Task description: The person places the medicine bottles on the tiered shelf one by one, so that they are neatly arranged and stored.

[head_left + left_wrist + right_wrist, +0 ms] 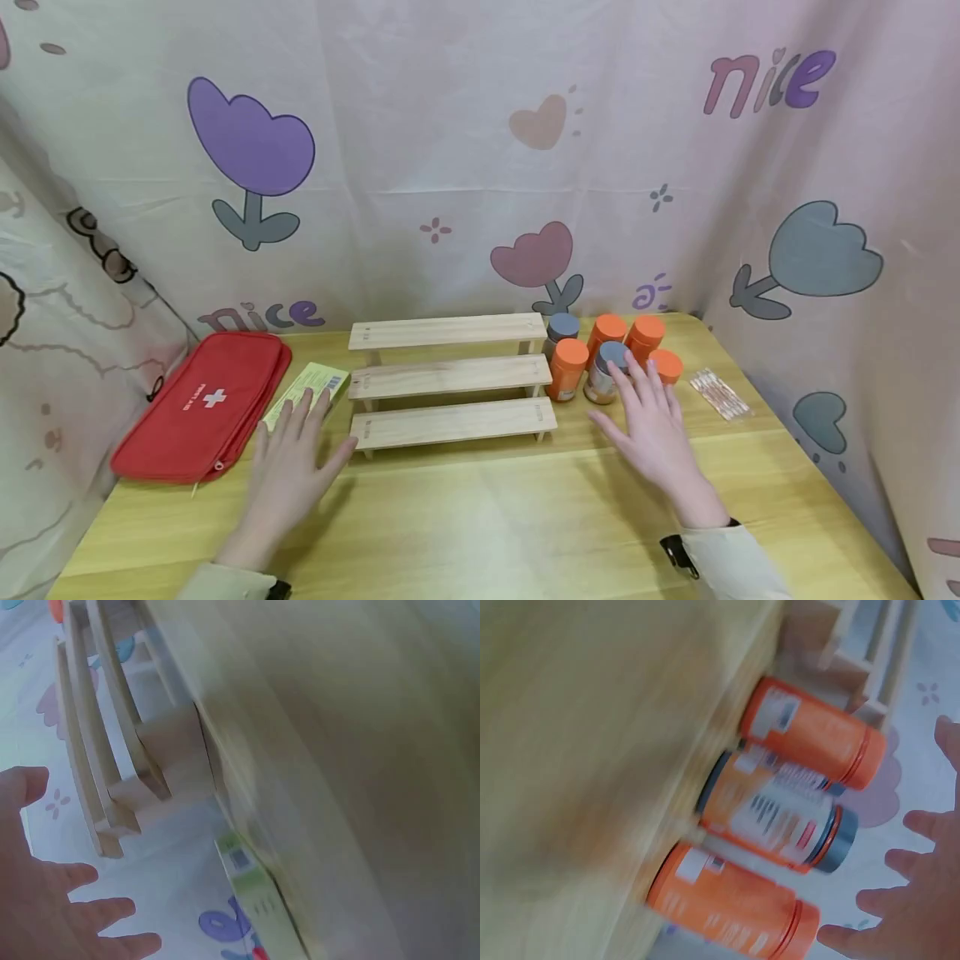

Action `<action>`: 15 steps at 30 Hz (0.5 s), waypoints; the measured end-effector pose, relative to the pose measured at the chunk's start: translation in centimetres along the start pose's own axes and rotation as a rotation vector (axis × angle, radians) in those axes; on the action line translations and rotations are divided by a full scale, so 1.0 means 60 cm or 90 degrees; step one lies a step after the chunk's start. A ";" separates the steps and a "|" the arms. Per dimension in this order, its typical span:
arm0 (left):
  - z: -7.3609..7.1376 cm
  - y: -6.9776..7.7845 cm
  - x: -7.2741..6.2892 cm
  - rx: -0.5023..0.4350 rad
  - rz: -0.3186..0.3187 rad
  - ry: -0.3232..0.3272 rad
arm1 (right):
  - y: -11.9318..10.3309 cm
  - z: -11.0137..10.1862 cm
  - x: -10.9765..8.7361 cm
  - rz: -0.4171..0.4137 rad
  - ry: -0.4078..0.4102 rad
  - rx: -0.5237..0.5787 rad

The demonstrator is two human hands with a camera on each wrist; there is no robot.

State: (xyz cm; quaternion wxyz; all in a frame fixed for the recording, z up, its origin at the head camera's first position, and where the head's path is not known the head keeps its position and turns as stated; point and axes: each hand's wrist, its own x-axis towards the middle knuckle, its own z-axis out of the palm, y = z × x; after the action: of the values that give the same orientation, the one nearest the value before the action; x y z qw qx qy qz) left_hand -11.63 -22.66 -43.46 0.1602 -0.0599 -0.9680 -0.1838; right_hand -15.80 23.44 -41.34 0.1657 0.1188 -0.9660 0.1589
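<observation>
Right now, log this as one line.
left hand: empty, near box | right hand: empty, near bottles | shelf: between box and bottles | pouch: left of box

That pouch (197,412) is red with a white cross (214,398), the box (318,380) pale green, the rack (453,422) blond wood. The bottles (566,379) wear orange or slate-blue caps (562,325); the table (465,517) looks yellowish to me, the curtain (420,100) patterned with purple and pink tulips (255,146).

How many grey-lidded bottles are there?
2: the back grey-lidded bottle beside the wooden rack, and the front grey-lidded bottle partly behind the right hand; others could be hidden.
</observation>
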 end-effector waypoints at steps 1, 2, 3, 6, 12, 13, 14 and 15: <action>0.002 0.003 0.001 -0.019 -0.002 0.000 | -0.005 0.001 0.003 0.005 0.001 0.018; 0.003 0.006 0.002 -0.041 -0.004 0.003 | -0.009 0.002 0.005 0.009 0.004 0.035; 0.005 0.010 0.003 -0.067 -0.007 0.004 | -0.015 0.002 0.008 0.012 0.007 0.055; 0.011 0.021 0.005 -0.164 -0.021 0.006 | -0.028 0.007 0.016 0.017 0.023 0.118; 0.026 0.038 0.006 -0.395 -0.105 0.007 | -0.051 0.024 0.033 0.012 0.074 0.269; 0.029 0.040 0.006 -0.438 -0.127 0.011 | -0.053 0.028 0.036 0.014 0.086 0.291; 0.033 0.042 0.006 -0.481 -0.151 0.016 | -0.056 0.032 0.038 0.018 0.095 0.307; 0.036 0.043 0.005 -0.523 -0.174 0.022 | -0.058 0.036 0.041 0.022 0.104 0.320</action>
State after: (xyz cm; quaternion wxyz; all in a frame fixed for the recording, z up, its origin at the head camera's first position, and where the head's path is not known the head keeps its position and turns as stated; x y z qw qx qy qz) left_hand -12.10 -19.42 -44.38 0.1135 0.0134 -0.8104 -0.5746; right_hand -17.69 19.06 -41.48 0.2054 0.1262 -0.8816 0.4057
